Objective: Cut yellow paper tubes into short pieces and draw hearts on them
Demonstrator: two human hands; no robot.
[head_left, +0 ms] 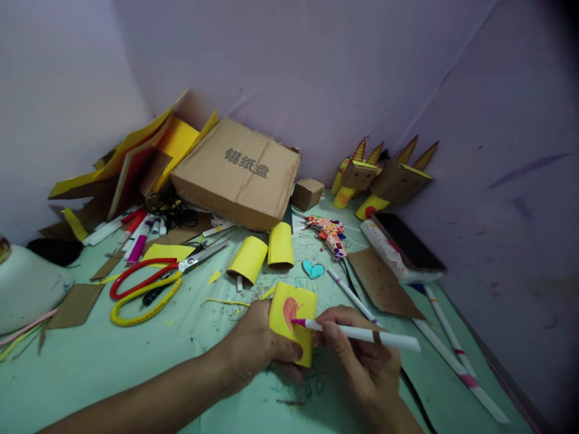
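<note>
Colouring a heart on a yellow paper block at a cluttered craft table.

The left hand (pixel 256 346) grips a small yellow paper-covered block (pixel 293 322) from its left side, standing it on the pale green tabletop (pixel 136 361); the right hand (pixel 357 355) pinches a white marker pen (pixel 362 333) with its pink tip touching the orange-pink heart on the block's face. Just behind lie two yellow paper rolls (pixel 265 253), a small blue paper heart (pixel 313 269), red- and yellow-handled scissors (pixel 154 280), and what looks like a patterned glue gun (pixel 330 234).
</note>
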